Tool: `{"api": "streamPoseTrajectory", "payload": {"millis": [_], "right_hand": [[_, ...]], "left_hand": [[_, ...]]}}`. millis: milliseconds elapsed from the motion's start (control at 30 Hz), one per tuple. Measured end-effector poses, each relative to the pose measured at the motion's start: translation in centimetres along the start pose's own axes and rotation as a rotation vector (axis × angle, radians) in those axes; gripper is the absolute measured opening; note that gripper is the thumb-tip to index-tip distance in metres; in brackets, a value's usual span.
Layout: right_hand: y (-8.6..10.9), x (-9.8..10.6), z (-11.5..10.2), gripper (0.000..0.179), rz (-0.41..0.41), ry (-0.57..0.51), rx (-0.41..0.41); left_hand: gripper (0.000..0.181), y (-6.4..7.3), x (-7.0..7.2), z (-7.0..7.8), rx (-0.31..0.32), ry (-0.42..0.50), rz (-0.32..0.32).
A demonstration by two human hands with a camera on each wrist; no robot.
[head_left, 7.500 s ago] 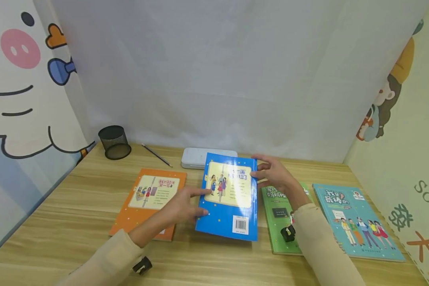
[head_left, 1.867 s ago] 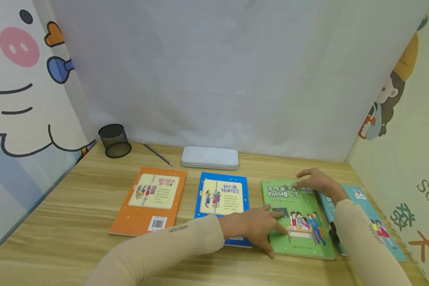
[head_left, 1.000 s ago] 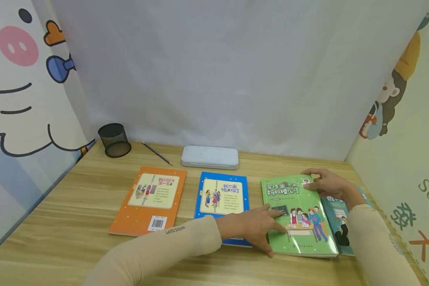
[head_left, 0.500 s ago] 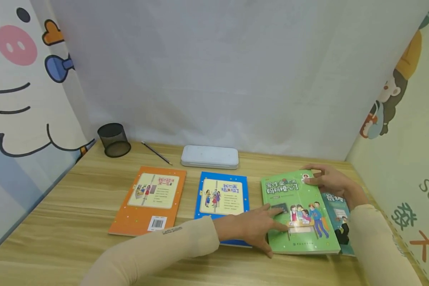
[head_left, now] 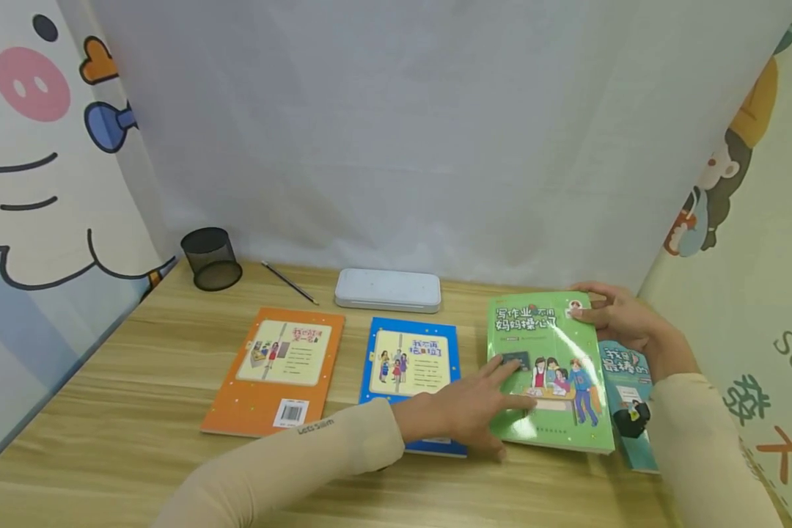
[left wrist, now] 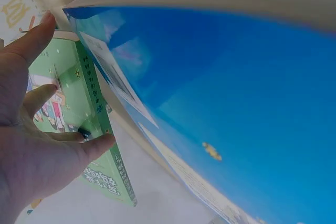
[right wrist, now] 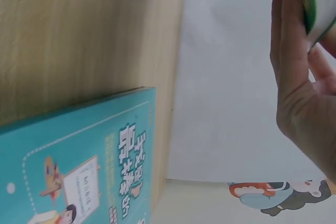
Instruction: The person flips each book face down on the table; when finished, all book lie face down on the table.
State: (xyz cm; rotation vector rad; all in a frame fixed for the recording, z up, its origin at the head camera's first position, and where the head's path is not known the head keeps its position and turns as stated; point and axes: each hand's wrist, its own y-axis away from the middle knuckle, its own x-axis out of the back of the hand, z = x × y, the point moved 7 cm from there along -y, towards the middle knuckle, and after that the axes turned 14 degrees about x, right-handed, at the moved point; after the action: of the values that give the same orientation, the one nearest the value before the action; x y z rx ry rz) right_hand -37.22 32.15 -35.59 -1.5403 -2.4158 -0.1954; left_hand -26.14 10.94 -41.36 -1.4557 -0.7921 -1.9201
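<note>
A green picture-covered book (head_left: 544, 411) is raised off the table at its far end, front cover up. My right hand (head_left: 623, 319) grips its upper right corner, thumb on the cover and fingers behind; the right wrist view shows this hand (right wrist: 304, 82) around the edge. My left hand (head_left: 465, 414) lies spread at the book's left side, fingertips on or close to the cover. In the left wrist view its fingers (left wrist: 37, 43) stand apart in front of the green book (left wrist: 68, 82). Beneath the left forearm is a blue book (head_left: 412, 367), partly covered.
An orange book (head_left: 251, 407) lies at the left. To the right, a teal book (head_left: 627, 367) is partly hidden by the right arm. At the back of the wooden table (head_left: 138, 381) are a white case (head_left: 387, 290), a pencil (head_left: 290, 284) and a black mesh cup (head_left: 211, 260).
Earlier both hands held the blue book, which now lies flat. The right hand has since taken the green book's corner and lifted it up and away; the left hand has stayed beside it.
</note>
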Motion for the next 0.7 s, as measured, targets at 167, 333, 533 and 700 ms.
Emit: {"api": "streamPoseTrajectory", "payload": {"millis": [167,333,533,700], "right_hand": [[-0.1,0.0,-0.9,0.032,0.014,-0.021,-0.005],[-0.1,0.0,-1.7,0.027,0.049,-0.068,-0.014],[0.1,-0.2,-2.5,0.023,0.101,-0.135,-0.021],[0.3,-0.2,-2.8,0.024,0.132,-0.165,-0.031]], "left_hand": [[0.087,0.1,0.6,-0.2,-0.011,-0.022,0.061],[0.083,0.2,1.6,-0.2,-0.003,-0.034,0.165],[0.086,0.3,3.0,0.8,-0.034,0.017,0.293],[0.091,0.0,4.0,2.3,-0.091,0.039,0.346]]}}
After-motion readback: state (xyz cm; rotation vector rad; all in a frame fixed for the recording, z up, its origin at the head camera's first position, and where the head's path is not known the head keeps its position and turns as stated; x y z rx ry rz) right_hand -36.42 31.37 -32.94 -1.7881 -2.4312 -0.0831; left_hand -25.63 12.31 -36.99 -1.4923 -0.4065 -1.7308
